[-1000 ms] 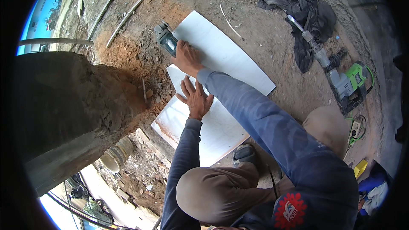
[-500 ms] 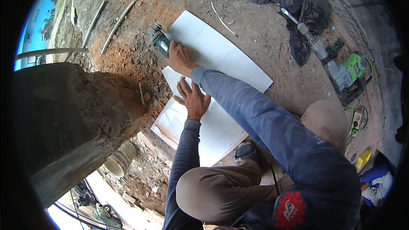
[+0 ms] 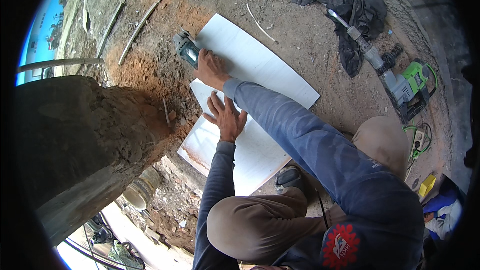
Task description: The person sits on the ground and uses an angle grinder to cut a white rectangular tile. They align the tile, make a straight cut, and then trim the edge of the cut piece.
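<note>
On the dirt ground, 2 white tiles (image 3: 260,65) are laid overlapping; a grey angle grinder (image 3: 185,47) is gripped at the upper tile's left edge by the right hand (image 3: 211,68). Left hand (image 3: 227,117) is pressed flat, fingers spread, on lower tile.

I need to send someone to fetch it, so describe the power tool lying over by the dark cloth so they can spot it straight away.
Start from the big white tile on the dirt ground and look to the person's right, past it, to the heap of dark cloth. Just beside the cloth lies the power tool, a long grey one with a metal bit pointing at the cloth. Its bright green rear housing sets it apart.
</note>
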Demonstrator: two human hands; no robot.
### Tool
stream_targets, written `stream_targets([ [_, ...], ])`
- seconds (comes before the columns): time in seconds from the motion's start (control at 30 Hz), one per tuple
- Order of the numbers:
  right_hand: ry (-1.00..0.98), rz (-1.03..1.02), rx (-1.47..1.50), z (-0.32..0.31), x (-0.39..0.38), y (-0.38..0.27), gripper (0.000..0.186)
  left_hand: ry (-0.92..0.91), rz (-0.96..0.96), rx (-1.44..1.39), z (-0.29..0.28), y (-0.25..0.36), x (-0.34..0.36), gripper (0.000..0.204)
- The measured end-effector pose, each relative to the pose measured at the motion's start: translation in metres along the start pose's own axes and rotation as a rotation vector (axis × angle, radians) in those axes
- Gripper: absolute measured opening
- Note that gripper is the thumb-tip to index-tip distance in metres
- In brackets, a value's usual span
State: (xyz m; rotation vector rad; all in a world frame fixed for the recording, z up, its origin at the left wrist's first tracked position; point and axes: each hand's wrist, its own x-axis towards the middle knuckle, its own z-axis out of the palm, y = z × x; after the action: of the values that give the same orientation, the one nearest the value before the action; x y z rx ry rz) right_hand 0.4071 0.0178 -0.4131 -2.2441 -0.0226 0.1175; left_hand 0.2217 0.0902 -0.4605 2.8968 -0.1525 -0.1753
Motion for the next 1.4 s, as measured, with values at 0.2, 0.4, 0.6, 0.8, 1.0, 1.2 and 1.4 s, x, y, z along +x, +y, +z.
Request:
stream_targets([
  [0.2, -0.016, 0.003, -0.008, -0.003, 0.000, -0.001, 0.077, 0.006, 0.009, -0.013, 0.003, -0.003, 0.000, 0.096],
  [0.4, -0.033, -0.003, -0.003, -0.004, 0.001, 0.000, 0.080, 0.031, 0.025, -0.043, 0.005, -0.005, 0.001, 0.096],
  [0.6, -0.022, -0.002, -0.011, -0.003, 0.001, 0.000, 0.081, 0.008, 0.009, -0.014, 0.002, -0.002, 0.000, 0.095],
  [0.8, -0.015, -0.003, 0.000, -0.002, 0.000, 0.000, 0.081, 0.002, 0.000, 0.026, 0.001, 0.000, 0.000, 0.094],
  [1.0, -0.012, 0.004, -0.042, -0.003, -0.001, -0.001, 0.072, 0.008, 0.011, 0.011, 0.002, -0.002, 0.000, 0.094],
  [1.2, 0.009, -0.007, -0.044, -0.004, -0.004, -0.002, 0.070, -0.012, 0.003, 0.024, 0.001, -0.001, 0.000, 0.093],
  [1.4, 0.025, -0.024, -0.047, -0.007, -0.009, -0.002, 0.065, 0.009, 0.019, 0.003, 0.000, -0.001, 0.001, 0.091],
])
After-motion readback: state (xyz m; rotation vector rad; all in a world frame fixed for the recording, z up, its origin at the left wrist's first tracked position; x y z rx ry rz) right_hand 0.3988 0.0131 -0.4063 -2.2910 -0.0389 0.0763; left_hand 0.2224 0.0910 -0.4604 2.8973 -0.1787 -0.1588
